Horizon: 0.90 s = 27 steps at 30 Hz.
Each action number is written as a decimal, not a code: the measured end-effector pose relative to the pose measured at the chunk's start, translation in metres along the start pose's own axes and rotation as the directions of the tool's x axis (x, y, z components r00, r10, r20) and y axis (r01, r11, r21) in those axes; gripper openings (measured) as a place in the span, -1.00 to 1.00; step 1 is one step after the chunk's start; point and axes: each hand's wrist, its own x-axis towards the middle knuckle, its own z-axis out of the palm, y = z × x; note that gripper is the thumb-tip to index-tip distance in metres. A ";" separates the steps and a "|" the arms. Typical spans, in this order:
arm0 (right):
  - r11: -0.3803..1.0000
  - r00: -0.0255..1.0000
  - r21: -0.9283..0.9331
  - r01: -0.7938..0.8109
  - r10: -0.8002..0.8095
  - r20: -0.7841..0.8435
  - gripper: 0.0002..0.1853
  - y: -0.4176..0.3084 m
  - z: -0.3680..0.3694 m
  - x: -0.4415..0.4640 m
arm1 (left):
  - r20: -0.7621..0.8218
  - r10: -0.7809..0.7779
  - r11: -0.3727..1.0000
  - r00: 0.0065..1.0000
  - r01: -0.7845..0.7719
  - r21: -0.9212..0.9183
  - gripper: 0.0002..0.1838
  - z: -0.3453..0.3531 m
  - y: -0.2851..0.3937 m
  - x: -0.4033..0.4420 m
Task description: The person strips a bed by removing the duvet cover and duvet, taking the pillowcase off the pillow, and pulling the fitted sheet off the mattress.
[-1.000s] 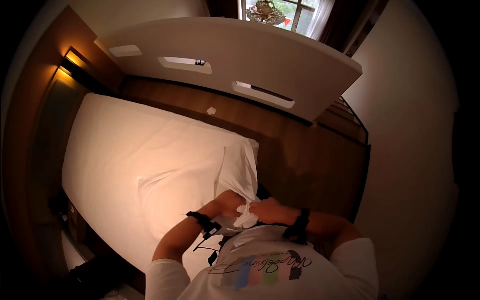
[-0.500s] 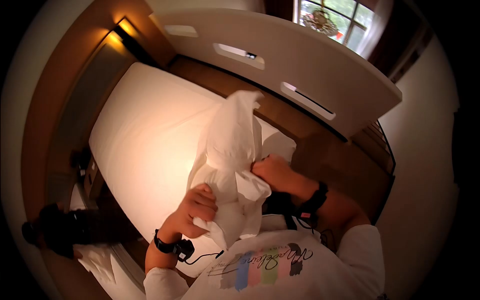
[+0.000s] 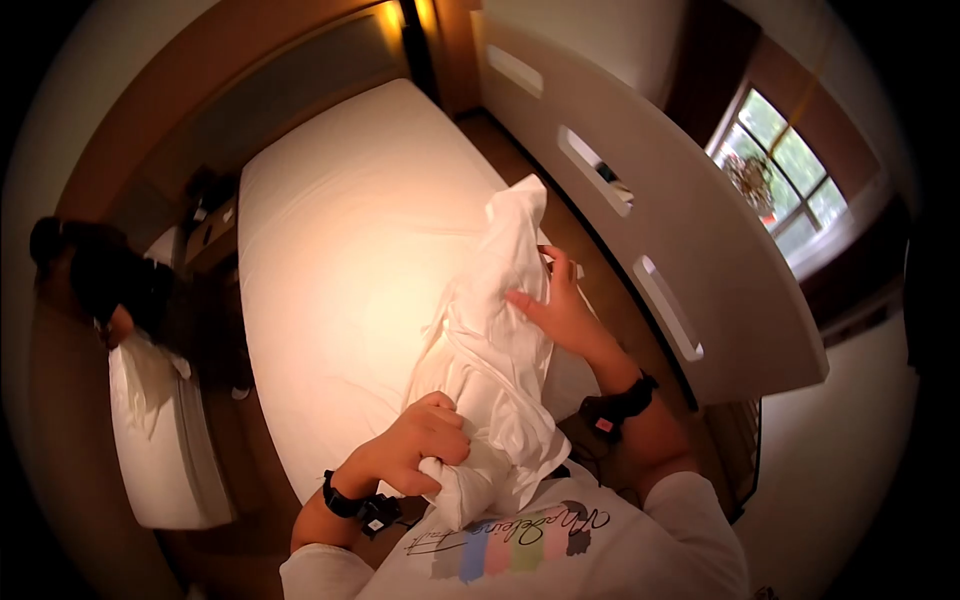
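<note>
A white pillowcase [image 3: 490,350], bunched and wrinkled, stands on end in front of my chest, with what looks like a pillow bulging inside it. My left hand [image 3: 425,440] is closed around its near lower edge, fingers curled into the cloth. Higher up on the right side, my right hand [image 3: 565,305] grips the cloth between the thumb in front and the fingers at the far edge. Some fingertips there are partly hidden. The bundle's top narrows to a pointed corner. Behind it lies the bed [image 3: 350,230], covered with a smooth white sheet.
A curved pale partition [image 3: 640,200] with slots runs along the bed's right side. At the left, a person in dark clothes [image 3: 125,280] holds white cloth [image 3: 145,385] over a second bed [image 3: 175,490]. A nightstand [image 3: 212,240] stands between the beds.
My view has turned, showing more of the headboard and second bed. My right hand has moved up the side of the pillowcase, its fingers spread wider; my left hand keeps its grip.
</note>
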 end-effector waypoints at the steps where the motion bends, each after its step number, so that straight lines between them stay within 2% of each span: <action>1: 0.985 0.996 0.144 -0.091 0.092 -0.001 -0.23 0.010 0.009 0.008 | -0.034 -0.006 1.000 0.999 0.006 0.005 -0.79 0.004 0.002 -0.003; 2: 0.942 0.982 0.282 -0.183 0.186 0.015 -0.30 0.013 0.015 0.015 | -0.067 -0.011 1.000 0.998 0.012 0.009 -0.79 0.008 0.002 -0.004; 3: 0.883 0.994 0.460 -0.095 0.112 -0.009 -0.52 -0.012 0.015 0.018 | -0.099 0.022 0.998 0.995 -0.016 0.060 -0.79 0.009 0.001 -0.007; 4: 0.860 0.991 0.499 -0.102 0.132 -0.024 -0.71 -0.020 0.018 0.021 | -0.123 0.017 0.997 0.992 -0.008 0.073 -0.79 0.011 0.001 -0.010; 6: 0.850 0.994 0.526 0.033 0.024 -0.102 -0.79 -0.016 0.018 0.035 | -0.180 0.007 1.000 0.984 -0.006 0.010 -0.75 0.013 0.003 -0.011; 7: 0.877 0.990 0.477 0.050 0.021 -0.143 -0.80 -0.011 0.012 0.046 | -0.193 0.002 1.000 0.981 0.001 0.017 -0.75 0.010 0.006 -0.011; 8: 0.902 0.982 0.425 0.068 0.015 -0.187 -0.81 -0.003 0.001 0.057 | -0.139 -0.015 1.000 0.990 0.016 0.008 -0.75 0.006 0.009 -0.014; 9: 0.955 0.952 0.271 0.120 -0.033 -0.303 -0.80 0.019 -0.009 0.068 | -0.083 -0.028 1.000 0.996 0.029 0.002 -0.74 0.008 0.010 -0.019; 10: 0.983 0.907 0.105 0.151 -0.096 -0.409 -0.80 0.043 -0.019 0.080 | -0.090 -0.026 1.000 0.996 0.027 0.007 -0.74 0.006 0.014 -0.026; 12: 0.995 0.906 0.081 -0.060 0.088 -0.414 -0.78 0.078 -0.048 0.091 | -0.110 -0.013 1.000 0.994 0.011 -0.019 -0.71 0.002 0.023 -0.046; 13: 0.996 0.905 0.075 -0.054 0.080 -0.417 -0.78 0.101 -0.046 0.090 | -0.131 0.008 1.000 0.991 -0.010 -0.020 -0.71 -0.001 0.027 -0.055; 14: 0.996 0.914 -0.080 -0.039 0.003 -0.405 -0.79 0.136 -0.040 0.080 | -0.131 0.019 1.000 0.991 -0.021 -0.017 -0.71 -0.003 0.028 -0.061; 15: 0.972 0.922 -0.235 -0.022 -0.071 -0.380 -0.78 0.166 -0.030 0.066 | -0.110 -0.028 0.999 0.993 0.025 -0.036 -0.72 -0.004 0.029 -0.066; 16: 0.984 0.947 -0.109 -0.141 0.102 -0.304 -0.76 0.184 -0.012 0.049 | -0.090 -0.073 0.996 0.993 0.069 -0.048 -0.73 -0.004 0.028 -0.067; 17: 0.972 0.957 -0.201 -0.121 0.061 -0.283 -0.77 0.205 0.010 0.033 | -0.088 -0.076 0.995 0.993 0.071 -0.066 -0.83 -0.006 0.023 -0.067; 18: 0.957 0.981 -0.231 -0.172 0.146 -0.127 -0.79 0.226 0.029 0.017 | -0.087 -0.062 0.997 0.994 0.057 -0.056 -0.83 -0.012 0.022 -0.068; 19: 0.950 0.963 -0.172 -0.260 0.267 0.023 -0.81 0.232 0.049 0.004 | -0.149 -0.094 0.985 0.984 0.070 -0.158 -0.88 -0.020 0.022 -0.069; 20: 0.961 0.914 -0.176 -0.212 0.259 0.311 -0.59 0.238 0.056 -0.008 | -0.206 -0.134 0.962 0.969 0.077 -0.261 -0.90 -0.026 0.022 -0.070; 21: 0.938 0.808 -0.130 -0.320 0.342 0.479 -0.59 0.232 0.060 -0.035 | -0.295 -0.251 0.926 0.922 0.139 -0.352 -0.82 -0.037 0.047 -0.068; 22: 0.900 0.739 -0.088 -0.427 0.403 0.540 -0.59 0.225 0.062 -0.053 | -0.448 -0.157 0.939 0.880 -0.008 -0.345 -0.80 -0.043 0.064 -0.062; 23: 0.855 0.694 -0.044 -0.517 0.449 0.562 -0.59 0.217 0.061 -0.070 | -0.656 -0.088 0.931 0.749 -0.173 -0.322 -0.87 -0.044 0.094 -0.043; 24: 0.823 0.684 -0.002 -0.568 0.474 0.554 -0.59 0.211 0.060 -0.081 | -0.719 -0.037 0.880 0.694 -0.318 -0.353 -0.79 -0.050 0.120 -0.032; 25: 0.803 0.689 0.038 -0.594 0.485 0.538 -0.58 0.205 0.058 -0.086 | -0.722 0.102 0.853 0.684 -0.433 -0.290 -0.70 -0.057 0.140 -0.029; 26: 0.790 0.697 0.068 -0.610 0.493 0.521 -0.58 0.201 0.057 -0.087 | -0.684 0.172 0.801 0.709 -0.504 -0.322 -0.63 -0.063 0.163 -0.028; 27: 0.784 0.706 0.090 -0.615 0.496 0.506 -0.58 0.197 0.055 -0.086 | -0.673 0.144 0.829 0.725 -0.460 -0.318 -0.66 -0.058 0.185 -0.034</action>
